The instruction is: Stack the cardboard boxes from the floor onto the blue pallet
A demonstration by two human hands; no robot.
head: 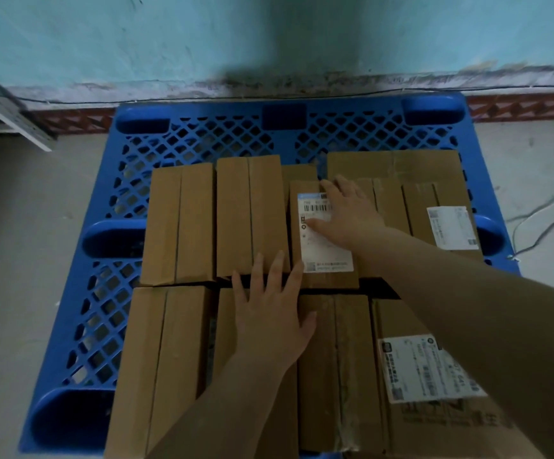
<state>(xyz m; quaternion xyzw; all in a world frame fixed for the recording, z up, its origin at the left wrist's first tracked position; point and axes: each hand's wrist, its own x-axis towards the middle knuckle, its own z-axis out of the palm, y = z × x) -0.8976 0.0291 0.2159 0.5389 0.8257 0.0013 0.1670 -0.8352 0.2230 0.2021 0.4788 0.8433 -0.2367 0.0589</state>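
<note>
on the left, bare floor [37,226] runs beside the blue pallet [109,293], whose lattice is uncovered along its left edge and far strip. two rows of cardboard boxes cover the rest. the far-left box [179,223] and near-left box [159,366] sit squared to each other with a dark gap between the rows. next right, the left hand [275,313] lies flat, fingers straight and spread, on a near-row box with its fingertips reaching over the gap to the far-row box [250,213]; it grasps nothing. right of that, the right hand [348,210] rests released, palm down, on the labelled box [322,260], pressing rather than gripping. further right sit a larger far box [394,167] and a near box with a label [434,376].

the step looks like settling the labelled box into the far row. next, i'd judge, it needs a push to close the gaps, then another box fetched from the floor.
</note>
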